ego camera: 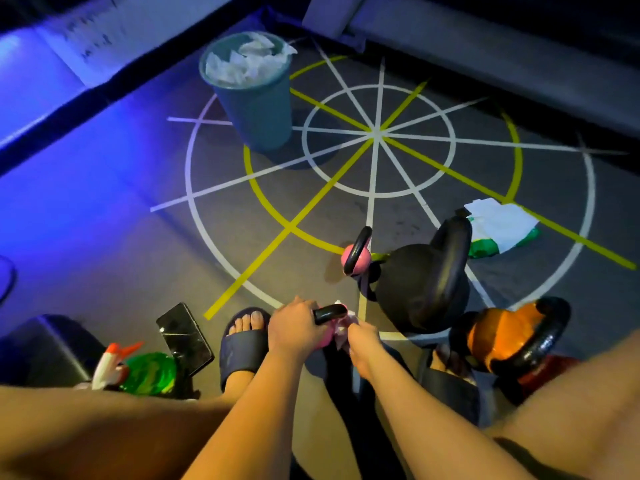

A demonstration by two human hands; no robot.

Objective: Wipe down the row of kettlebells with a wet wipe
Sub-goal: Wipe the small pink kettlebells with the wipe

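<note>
My left hand grips the black handle of a small pink kettlebell between my feet. My right hand pinches a crumpled wet wipe against that kettlebell's pink body, which is mostly hidden by both hands. Farther out stands another small pink kettlebell. Beside it is a large black kettlebell. An orange kettlebell with a black handle sits at the right by my knee.
A blue bin full of used wipes stands at the back left. A wet wipe pack lies at the right. A green spray bottle and a phone lie left of my sandalled foot.
</note>
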